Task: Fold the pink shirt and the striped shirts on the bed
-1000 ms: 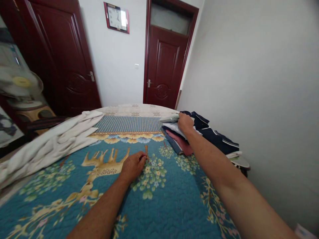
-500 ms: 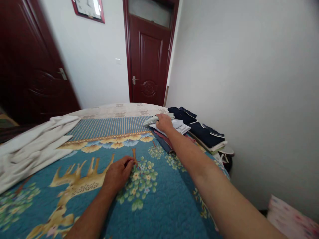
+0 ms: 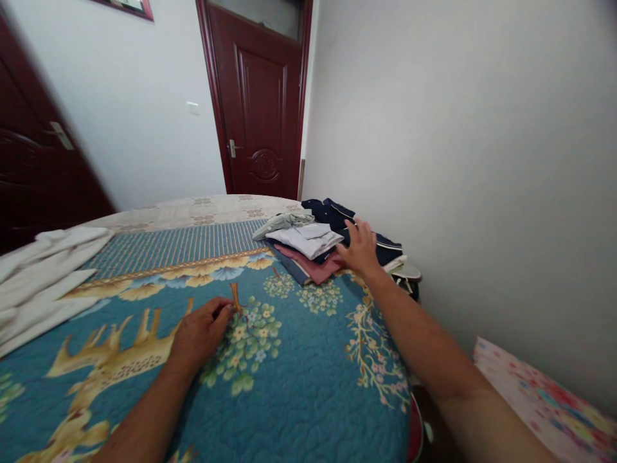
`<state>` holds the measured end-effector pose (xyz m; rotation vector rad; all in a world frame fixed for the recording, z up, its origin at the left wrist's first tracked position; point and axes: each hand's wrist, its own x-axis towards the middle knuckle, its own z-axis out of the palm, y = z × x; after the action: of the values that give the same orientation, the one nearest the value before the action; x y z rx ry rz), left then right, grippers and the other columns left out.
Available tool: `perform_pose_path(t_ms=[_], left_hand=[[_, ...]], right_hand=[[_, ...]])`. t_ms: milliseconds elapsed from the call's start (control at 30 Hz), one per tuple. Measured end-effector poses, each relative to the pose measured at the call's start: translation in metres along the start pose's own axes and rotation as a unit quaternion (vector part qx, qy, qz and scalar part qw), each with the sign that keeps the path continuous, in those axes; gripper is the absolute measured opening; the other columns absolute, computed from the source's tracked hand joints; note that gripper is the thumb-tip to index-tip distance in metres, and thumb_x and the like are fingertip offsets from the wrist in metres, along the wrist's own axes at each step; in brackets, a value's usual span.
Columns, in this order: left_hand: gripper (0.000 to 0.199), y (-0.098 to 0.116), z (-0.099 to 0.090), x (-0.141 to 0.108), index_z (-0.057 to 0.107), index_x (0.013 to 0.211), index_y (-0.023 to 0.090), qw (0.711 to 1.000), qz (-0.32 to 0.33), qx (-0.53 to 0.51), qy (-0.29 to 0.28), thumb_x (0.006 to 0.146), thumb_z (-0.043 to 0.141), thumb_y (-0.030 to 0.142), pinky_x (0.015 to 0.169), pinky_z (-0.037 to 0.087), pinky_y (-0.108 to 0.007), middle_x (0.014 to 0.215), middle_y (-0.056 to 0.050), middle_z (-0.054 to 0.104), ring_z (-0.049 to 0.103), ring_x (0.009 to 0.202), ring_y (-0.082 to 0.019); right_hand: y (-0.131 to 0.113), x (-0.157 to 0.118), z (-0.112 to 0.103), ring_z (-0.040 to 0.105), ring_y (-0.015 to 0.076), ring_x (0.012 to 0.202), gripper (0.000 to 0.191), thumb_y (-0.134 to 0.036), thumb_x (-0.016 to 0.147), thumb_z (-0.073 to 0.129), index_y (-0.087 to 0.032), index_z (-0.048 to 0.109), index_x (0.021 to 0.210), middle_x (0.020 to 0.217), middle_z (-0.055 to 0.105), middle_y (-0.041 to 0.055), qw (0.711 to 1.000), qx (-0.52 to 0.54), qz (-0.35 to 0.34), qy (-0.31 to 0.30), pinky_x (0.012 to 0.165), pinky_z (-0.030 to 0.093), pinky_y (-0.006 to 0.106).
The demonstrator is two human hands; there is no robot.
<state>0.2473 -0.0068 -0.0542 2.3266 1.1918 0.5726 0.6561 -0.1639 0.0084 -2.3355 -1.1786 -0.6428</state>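
Note:
My right hand [image 3: 360, 247] is open, fingers spread, at the right side of a stack of folded clothes. On top of that stack lie a grey-green folded garment [image 3: 284, 222] and a pale striped shirt [image 3: 306, 239]. A dusty-red garment [image 3: 315, 267] shows beneath them. Dark navy clothes with white trim [image 3: 388, 247] lie just beyond my right hand, partly covered by it. My left hand [image 3: 205, 328] rests on the teal patterned quilt [image 3: 308, 386], thumb and fingers drawn together; whether anything is between them is hidden.
A rumpled white cloth [image 3: 43, 276] lies at the bed's left side. A pink floral panel [image 3: 540, 386] stands low at the right, beside the bed edge. A dark red door [image 3: 263, 109] and pale walls are behind the bed.
My right hand has left the top of the stack and moved right, its fingers now spread. My left hand stays on the same quilt pattern. The view has turned right.

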Motion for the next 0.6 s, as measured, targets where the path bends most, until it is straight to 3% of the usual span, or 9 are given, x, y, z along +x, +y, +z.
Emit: perform_pose_path(t_ms=[133, 233, 400, 500, 600], left_hand=[[0.043, 0.001, -0.001, 0.0, 0.079, 0.113, 0.028, 1.0, 0.001, 0.009, -0.004, 0.099, 0.045, 0.052, 0.078, 0.05, -0.03, 0.098, -0.003, 0.083, 0.076, 0.095, -0.025], [0.044, 0.002, -0.001, 0.001, 0.079, 0.113, 0.028, 1.0, -0.003, 0.017, -0.001, 0.099, 0.044, 0.052, 0.078, 0.05, -0.031, 0.099, -0.003, 0.083, 0.076, 0.095, -0.026], [0.045, 0.001, 0.0, 0.001, 0.079, 0.114, 0.028, 1.0, 0.001, 0.017, -0.006, 0.099, 0.044, 0.053, 0.08, 0.05, -0.031, 0.099, -0.003, 0.083, 0.075, 0.095, -0.026], [0.045, 0.001, 0.0, 0.001, 0.079, 0.112, 0.028, 1.0, 0.004, 0.016, -0.001, 0.099, 0.045, 0.053, 0.079, 0.05, -0.031, 0.099, -0.003, 0.083, 0.075, 0.094, -0.026], [0.044, 0.001, -0.001, 0.0, 0.079, 0.112, 0.028, 1.0, 0.0, 0.013, 0.001, 0.099, 0.045, 0.053, 0.078, 0.05, -0.031, 0.097, -0.002, 0.083, 0.075, 0.092, -0.025]], right_hand=[[0.081, -0.004, 0.003, 0.023, 0.0485, 0.16, 0.106, -0.066, 0.084, 0.074, -0.027, 0.028, 0.171, 0.176, 0.025, 0.0201, 0.982, -0.068, 0.095, -0.15, 0.12, 0.029, 0.073], [0.113, -0.005, 0.011, 0.032, 0.0452, 0.158, 0.109, -0.058, 0.085, 0.077, -0.023, 0.023, 0.173, 0.175, 0.025, 0.0236, 0.974, -0.08, 0.068, -0.202, 0.121, 0.035, 0.061], [0.125, 0.007, 0.008, 0.052, 0.0357, 0.146, 0.088, -0.044, 0.091, 0.071, -0.013, 0.039, 0.167, 0.164, 0.048, 0.0238, 0.981, -0.063, 0.004, -0.185, 0.121, 0.04, 0.044], [0.128, 0.01, 0.003, 0.062, 0.0321, 0.135, 0.077, -0.034, 0.094, 0.065, -0.015, 0.044, 0.165, 0.152, 0.062, 0.0195, 0.984, -0.059, 0.027, -0.167, 0.117, 0.045, 0.042], [0.134, -0.002, 0.004, 0.061, 0.0316, 0.137, 0.079, -0.033, 0.092, 0.066, -0.016, 0.043, 0.165, 0.156, 0.06, 0.0183, 0.989, -0.061, 0.03, -0.132, 0.118, 0.045, 0.043]])
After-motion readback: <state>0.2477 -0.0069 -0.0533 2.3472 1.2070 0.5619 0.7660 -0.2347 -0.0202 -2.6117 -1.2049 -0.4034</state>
